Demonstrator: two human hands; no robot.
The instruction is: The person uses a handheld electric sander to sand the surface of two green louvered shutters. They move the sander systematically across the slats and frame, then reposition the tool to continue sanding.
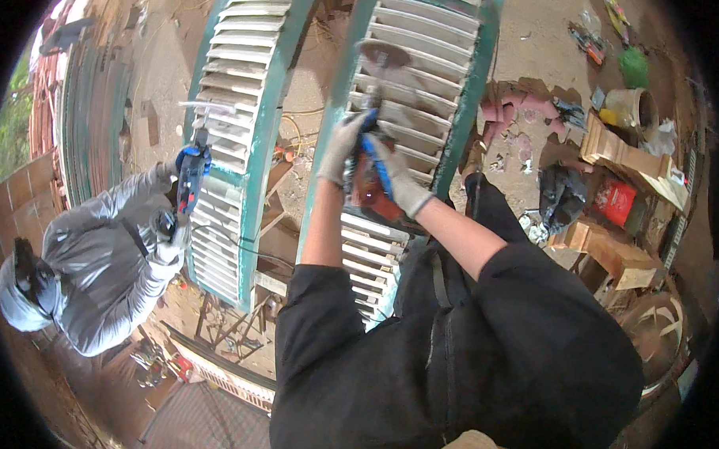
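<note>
My left hand (347, 147), in a grey and blue work glove, is closed around the front of an angle grinder (372, 191). Lower down, my right hand (397, 176) in a matching glove grips the grinder's red-orange body. The round disc (384, 56) at its far end is blurred. It hangs over the pale slats of a louvred shutter (426, 80) with a worn green frame; I cannot tell whether disc and slats touch. Both my arms reach forward over the shutter's lower part.
At the left, a person in a grey hooded jacket (107, 241) holds a power tool (190, 183) against a second green shutter (251, 189). A cable (297, 136) runs between the shutters. On the right lie wooden pieces (630, 156), a black bag (563, 194), a bucket (636, 108) and debris.
</note>
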